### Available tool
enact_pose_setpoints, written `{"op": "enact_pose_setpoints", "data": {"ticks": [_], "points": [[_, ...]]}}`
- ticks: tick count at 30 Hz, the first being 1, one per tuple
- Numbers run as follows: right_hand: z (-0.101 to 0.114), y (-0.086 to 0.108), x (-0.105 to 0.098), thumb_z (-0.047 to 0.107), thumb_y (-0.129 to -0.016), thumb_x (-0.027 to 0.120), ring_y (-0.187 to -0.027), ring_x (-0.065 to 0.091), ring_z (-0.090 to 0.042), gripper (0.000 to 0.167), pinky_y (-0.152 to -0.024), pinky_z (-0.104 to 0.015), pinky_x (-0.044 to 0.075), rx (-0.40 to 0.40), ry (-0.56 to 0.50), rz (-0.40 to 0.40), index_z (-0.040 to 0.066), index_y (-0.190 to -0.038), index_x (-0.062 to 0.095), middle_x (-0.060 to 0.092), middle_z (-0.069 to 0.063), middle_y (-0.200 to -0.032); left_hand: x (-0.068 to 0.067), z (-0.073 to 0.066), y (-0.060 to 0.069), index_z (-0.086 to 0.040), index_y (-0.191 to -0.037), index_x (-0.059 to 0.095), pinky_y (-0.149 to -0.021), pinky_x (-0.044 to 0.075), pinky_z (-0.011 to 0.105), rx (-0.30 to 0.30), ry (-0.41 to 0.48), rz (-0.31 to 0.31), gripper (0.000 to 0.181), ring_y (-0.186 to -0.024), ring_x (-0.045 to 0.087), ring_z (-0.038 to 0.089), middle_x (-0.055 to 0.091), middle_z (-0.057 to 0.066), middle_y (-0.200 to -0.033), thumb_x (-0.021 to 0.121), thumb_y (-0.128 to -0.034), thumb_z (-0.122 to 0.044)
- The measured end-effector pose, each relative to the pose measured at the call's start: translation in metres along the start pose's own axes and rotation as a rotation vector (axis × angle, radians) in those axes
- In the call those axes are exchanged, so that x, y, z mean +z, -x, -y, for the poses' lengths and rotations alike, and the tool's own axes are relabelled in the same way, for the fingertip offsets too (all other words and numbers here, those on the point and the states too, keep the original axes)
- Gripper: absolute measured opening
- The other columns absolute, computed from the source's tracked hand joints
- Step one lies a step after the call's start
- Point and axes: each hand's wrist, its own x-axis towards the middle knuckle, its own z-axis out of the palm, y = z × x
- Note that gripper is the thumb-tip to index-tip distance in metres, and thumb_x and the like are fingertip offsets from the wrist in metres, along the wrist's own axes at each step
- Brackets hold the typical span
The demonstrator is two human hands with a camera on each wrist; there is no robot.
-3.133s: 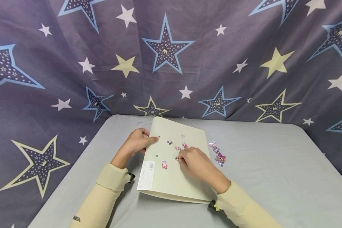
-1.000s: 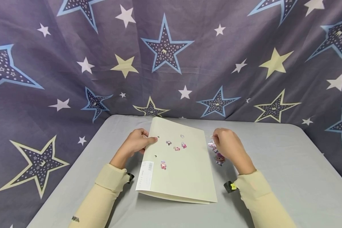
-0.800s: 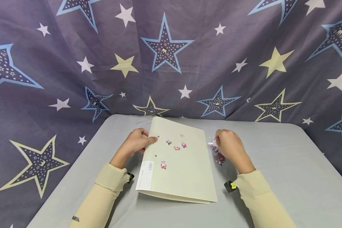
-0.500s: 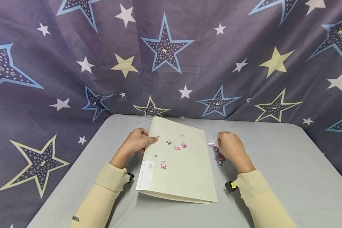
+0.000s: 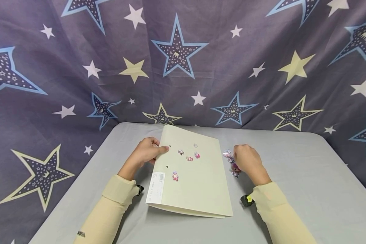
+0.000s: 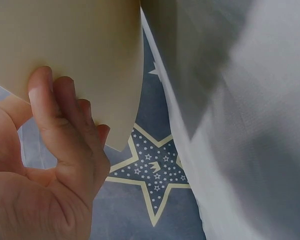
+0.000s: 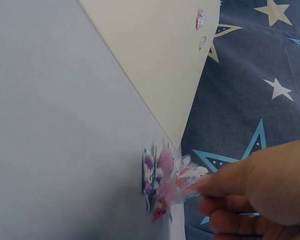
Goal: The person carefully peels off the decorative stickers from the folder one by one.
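A cream file folder (image 5: 198,183) lies tilted on the bed-like surface, with several small cartoon stickers (image 5: 175,176) on its cover. My left hand (image 5: 145,151) grips its spine side, thumb on the cover and fingers underneath; in the left wrist view those fingers (image 6: 65,115) lie against the folder's underside. Right of the folder is a small group of shiny pink and purple stickers (image 5: 235,168). My right hand (image 5: 247,161) is beside this group. In the right wrist view its thumb and finger pinch a pink-and-white sticker (image 7: 190,176), next to other loose stickers (image 7: 160,187).
A pale grey cloth (image 5: 296,176) covers the surface under the folder. Behind it hangs a dark curtain (image 5: 207,101) printed with stars. A white label (image 5: 156,187) with a barcode sits at the folder's lower left corner.
My right hand has gone from the folder to the loose stickers on the right, and has since sunk slightly nearer. One sticker has left the cover. The left hand has stayed put.
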Motion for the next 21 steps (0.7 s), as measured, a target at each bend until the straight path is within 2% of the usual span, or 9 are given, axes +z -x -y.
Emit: {"op": "enact_pose_setpoints", "data": {"ticks": [4, 7, 16, 21], "points": [[0.0013, -0.0002, 0.001, -0.003, -0.09, 0.066, -0.078, 0.07, -0.033, 0.012, -0.071, -0.049, 0.058, 0.016, 0.01, 0.056, 0.005, -0.084, 0.073, 0.073, -0.012, -0.086, 0.0005, -0.0005, 0.0002, 0.004, -0.111, 0.055, -0.058, 0.062, 0.045, -0.002, -0.004, 0.0, 0.044, -0.058, 0.07, 0.023, 0.07, 0.018, -0.086, 0.078, -0.0902, -0.027], [0.0027, -0.0003, 0.0011, -0.003, -0.09, 0.065, -0.075, 0.069, -0.029, 0.015, -0.068, -0.048, 0.058, 0.016, 0.014, 0.079, 0.006, -0.081, 0.073, 0.073, -0.011, -0.083, 0.0007, -0.0002, 0.0001, 0.004, -0.111, 0.055, -0.058, 0.062, 0.045, -0.001, -0.004, -0.002, 0.043, -0.058, 0.07, 0.023, 0.07, 0.017, -0.086, 0.078, -0.0902, -0.027], [0.0048, 0.0007, 0.0035, -0.001, -0.092, 0.067, -0.062, 0.056, -0.02, 0.026, -0.058, -0.039, 0.051, 0.01, -0.012, 0.119, 0.01, -0.068, 0.065, 0.064, -0.004, -0.069, 0.0003, -0.0002, 0.0011, 0.004, -0.111, 0.055, -0.057, 0.062, 0.043, 0.003, 0.003, 0.001, 0.044, -0.058, 0.07, 0.023, 0.07, 0.018, -0.086, 0.078, -0.09, -0.027], [0.0049, 0.0016, 0.0037, 0.0, -0.09, 0.069, -0.062, 0.057, -0.019, 0.021, -0.059, -0.038, 0.052, -0.006, -0.045, 0.115, 0.009, -0.071, 0.07, 0.066, -0.003, -0.07, 0.0004, -0.0008, 0.0009, 0.004, -0.112, 0.054, -0.054, 0.061, 0.038, 0.003, 0.002, -0.001, 0.046, -0.059, 0.07, 0.023, 0.069, 0.018, -0.087, 0.079, -0.0897, -0.027]]}}
